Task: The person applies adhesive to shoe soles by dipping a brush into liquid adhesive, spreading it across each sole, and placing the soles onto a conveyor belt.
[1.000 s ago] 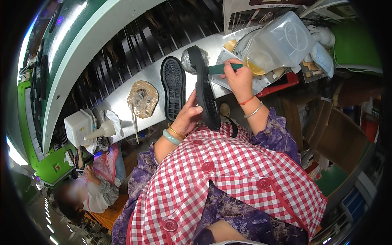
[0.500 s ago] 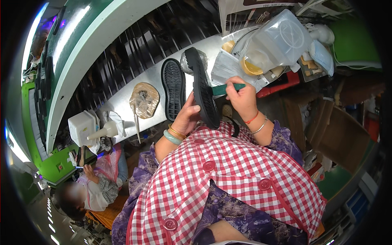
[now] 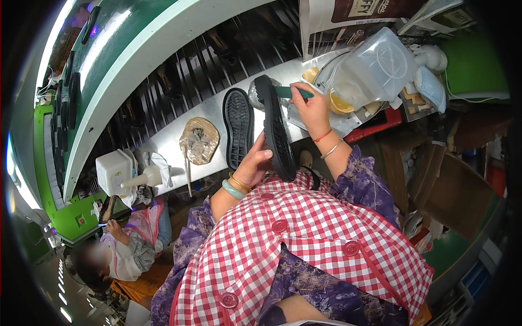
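My left hand (image 3: 254, 164) grips a black shoe sole (image 3: 278, 136) near its lower end, tipped on edge with its ribbed side to the left. In my right hand (image 3: 311, 107) is a flat green-handled tool (image 3: 292, 93); it reaches to the right side of the sole near the far end. Its working tip is hidden behind the sole. A second black sole (image 3: 238, 127) lies on the metal ledge (image 3: 209, 169), just left of the held one, with its ridged face up. Behind the held sole sits a clear plastic-wrapped lump (image 3: 255, 96).
Left on the ledge are a brown plastic-wrapped disc (image 3: 199, 142) with a thin stick, a white squeeze bottle (image 3: 145, 176) and a white container (image 3: 115, 171). A clear tub (image 3: 375, 65) stands at right. Beyond runs a slatted conveyor (image 3: 190, 81). Another person (image 3: 130, 250) works at lower left.
My right hand has moved with the green-handled tool up along the sole, toward its far end. My left hand still grips the sole. The whole view has shifted slightly.
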A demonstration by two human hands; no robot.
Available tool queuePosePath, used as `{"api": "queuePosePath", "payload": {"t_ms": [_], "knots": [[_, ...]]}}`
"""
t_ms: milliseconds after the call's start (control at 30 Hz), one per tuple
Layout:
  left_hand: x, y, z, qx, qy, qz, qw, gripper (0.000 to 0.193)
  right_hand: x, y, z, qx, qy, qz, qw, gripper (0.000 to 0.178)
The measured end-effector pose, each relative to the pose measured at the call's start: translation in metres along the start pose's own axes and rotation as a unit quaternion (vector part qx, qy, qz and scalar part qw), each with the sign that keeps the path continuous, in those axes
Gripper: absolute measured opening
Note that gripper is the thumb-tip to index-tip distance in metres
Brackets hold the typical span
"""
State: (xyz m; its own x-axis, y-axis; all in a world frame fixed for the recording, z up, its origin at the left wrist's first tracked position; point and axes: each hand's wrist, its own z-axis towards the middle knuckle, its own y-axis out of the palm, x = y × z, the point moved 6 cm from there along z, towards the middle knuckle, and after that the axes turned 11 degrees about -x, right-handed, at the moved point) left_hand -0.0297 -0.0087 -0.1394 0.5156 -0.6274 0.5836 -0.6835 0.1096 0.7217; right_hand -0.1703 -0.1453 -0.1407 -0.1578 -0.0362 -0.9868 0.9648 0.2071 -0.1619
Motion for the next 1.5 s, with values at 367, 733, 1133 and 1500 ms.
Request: {"api": "queuePosePath", "payload": {"t_ms": [367,733,1133,1500], "knots": [[0.005,-0.001,0.004,0.000,0.002,0.002,1.000,0.083,0.000,-0.003,0.015,0.024,0.001,-0.104,0.994,0.016],[0.131,0.038,-0.054,-0.053,0.247,0.013,0.967,0.095,-0.089,-0.066,-0.043,0.201,-0.123,0.122,0.964,0.017],[0.117,-0.088,-0.006,0.298,0.134,0.388,0.862,0.050,-0.085,-0.076,-0.046,0.183,-0.075,0.137,0.971,0.022],[0.025,-0.151,-0.019,0.434,-0.010,0.642,0.633,0.080,0.010,-0.127,-0.042,0.148,0.057,-0.016,0.987,0.022]]}}
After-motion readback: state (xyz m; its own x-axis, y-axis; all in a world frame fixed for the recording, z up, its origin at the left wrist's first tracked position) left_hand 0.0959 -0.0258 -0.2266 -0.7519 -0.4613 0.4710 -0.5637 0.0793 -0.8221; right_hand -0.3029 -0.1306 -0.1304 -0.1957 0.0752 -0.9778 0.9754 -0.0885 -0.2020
